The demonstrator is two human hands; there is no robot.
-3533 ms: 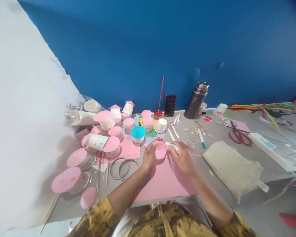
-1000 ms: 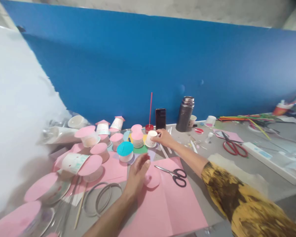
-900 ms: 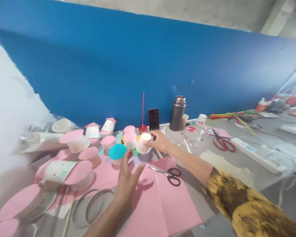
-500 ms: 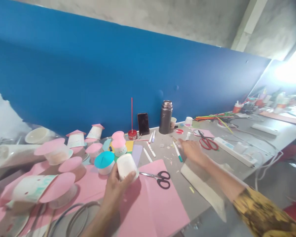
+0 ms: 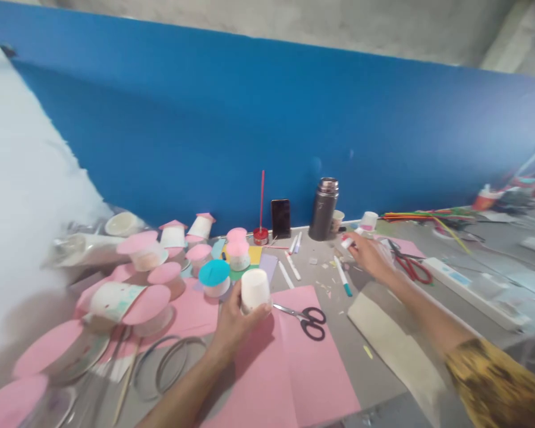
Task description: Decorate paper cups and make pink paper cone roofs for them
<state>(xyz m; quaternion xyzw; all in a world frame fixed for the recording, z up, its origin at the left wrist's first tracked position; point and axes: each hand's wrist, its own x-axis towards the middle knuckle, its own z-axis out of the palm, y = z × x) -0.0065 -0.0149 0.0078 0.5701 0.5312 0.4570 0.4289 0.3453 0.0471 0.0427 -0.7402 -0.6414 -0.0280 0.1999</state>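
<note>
My left hand (image 5: 238, 315) is wrapped round a plain white paper cup (image 5: 255, 290), held upside down above a pink sheet (image 5: 314, 362). Black-handled scissors (image 5: 310, 318) lie on that sheet, just right of the cup. Further right, my right hand (image 5: 370, 255) reaches over the table with its fingers closed on a small white object (image 5: 347, 242); its kind is too small and blurred to tell. A teal-tipped white marker (image 5: 343, 276) lies near this hand. Red-handled scissors (image 5: 410, 261) rest beyond the right wrist.
Several paper cups with pink discs (image 5: 149, 303) crowd the left, with one blue-topped cup (image 5: 214, 278). A dark flask (image 5: 324, 211), a phone (image 5: 280, 219) and a red tin (image 5: 261, 236) with an upright stick stand by the blue wall. A power strip (image 5: 475, 291) lies right.
The view has swung left, so things sit further right in it. My right hand has taken hold of the small white object. My left hand still holds the cup.
</note>
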